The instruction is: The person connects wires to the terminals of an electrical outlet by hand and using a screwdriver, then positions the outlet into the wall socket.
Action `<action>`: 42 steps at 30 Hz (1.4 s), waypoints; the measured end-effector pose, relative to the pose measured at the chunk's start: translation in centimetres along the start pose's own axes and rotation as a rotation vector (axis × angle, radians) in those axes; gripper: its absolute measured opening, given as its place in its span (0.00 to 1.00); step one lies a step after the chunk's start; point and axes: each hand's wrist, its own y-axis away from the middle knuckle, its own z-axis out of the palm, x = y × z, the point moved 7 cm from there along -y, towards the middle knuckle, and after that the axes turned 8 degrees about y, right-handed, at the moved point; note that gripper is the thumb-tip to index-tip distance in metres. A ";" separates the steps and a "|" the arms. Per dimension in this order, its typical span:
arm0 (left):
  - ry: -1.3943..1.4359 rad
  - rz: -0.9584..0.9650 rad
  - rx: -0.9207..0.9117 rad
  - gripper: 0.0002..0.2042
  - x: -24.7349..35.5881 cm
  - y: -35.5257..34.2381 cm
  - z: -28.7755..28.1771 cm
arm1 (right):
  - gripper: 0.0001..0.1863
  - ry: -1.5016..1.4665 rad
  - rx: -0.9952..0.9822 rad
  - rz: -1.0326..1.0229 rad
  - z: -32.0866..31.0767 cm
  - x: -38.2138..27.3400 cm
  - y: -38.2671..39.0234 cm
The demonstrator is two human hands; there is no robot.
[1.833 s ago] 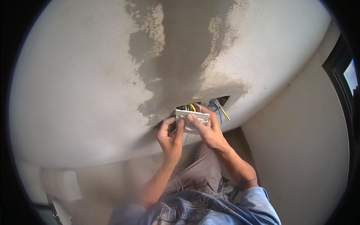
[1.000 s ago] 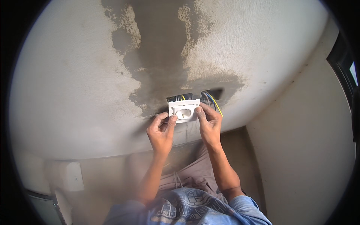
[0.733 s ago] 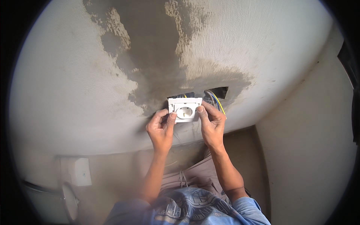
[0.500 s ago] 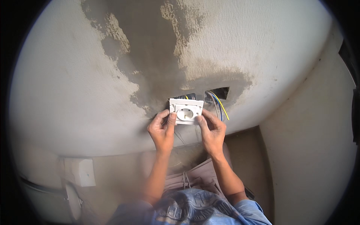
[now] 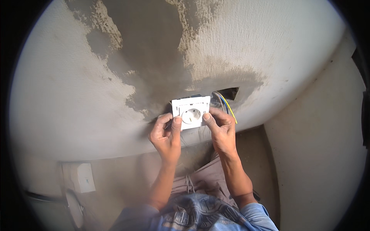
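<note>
Left hand [image 5: 166,133], right hand [image 5: 223,131]: white socket [image 5: 191,115] gripped between.

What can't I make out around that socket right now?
All in the head view:
- Back of the socket, and any wires there: hidden by its front.
- Left wall opening: mostly covered by the socket.
- Right hand: fingertips behind the socket, except the thumb.
- Right wall opening: inside lost in shadow.
- Dark frame: cut off at the right edge.
</note>
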 end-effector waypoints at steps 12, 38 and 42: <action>0.158 -0.011 0.055 0.11 -1.4 0.2 0.7 | 0.12 0.054 -0.041 -0.039 0.2 -1.7 -0.5; 0.171 -0.209 0.040 0.10 -3.8 2.5 0.3 | 0.17 0.064 0.058 -0.126 1.9 -1.3 0.9; 0.284 -0.262 0.048 0.10 -4.9 3.7 1.7 | 0.14 0.208 0.129 -0.152 0.9 -1.8 1.0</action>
